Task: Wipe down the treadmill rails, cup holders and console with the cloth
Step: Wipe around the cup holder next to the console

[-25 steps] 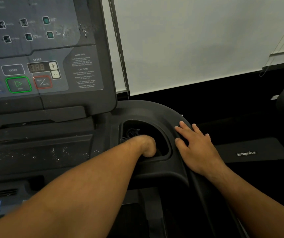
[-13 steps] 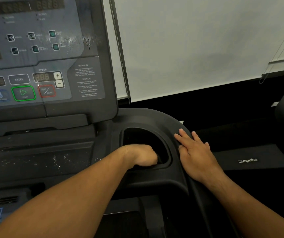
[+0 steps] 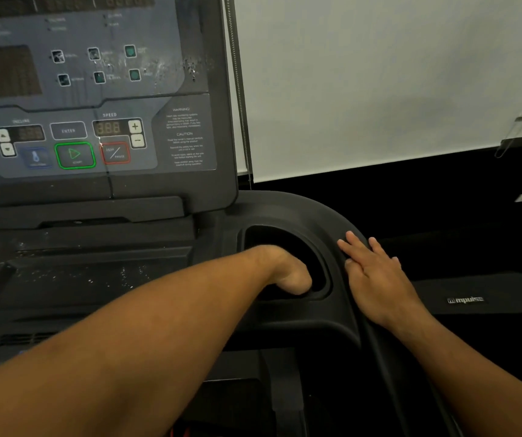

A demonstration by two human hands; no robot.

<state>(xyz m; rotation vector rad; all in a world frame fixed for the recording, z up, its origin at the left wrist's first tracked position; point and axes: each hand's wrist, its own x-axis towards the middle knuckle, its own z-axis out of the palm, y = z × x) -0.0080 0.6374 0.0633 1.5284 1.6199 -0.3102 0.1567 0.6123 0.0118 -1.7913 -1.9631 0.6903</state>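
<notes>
Since a second ago the left hand has slid to the near wall of the deep, rounded cup holder right of the console; its fingers are hidden inside, so any grip or cloth cannot be told. The right hand lies flat, fingers straight, on the matte black plastic surround, holding nothing.

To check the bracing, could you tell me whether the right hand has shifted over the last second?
No. The right hand stays flat beside the cup holder, equally close to its right rim.
</notes>
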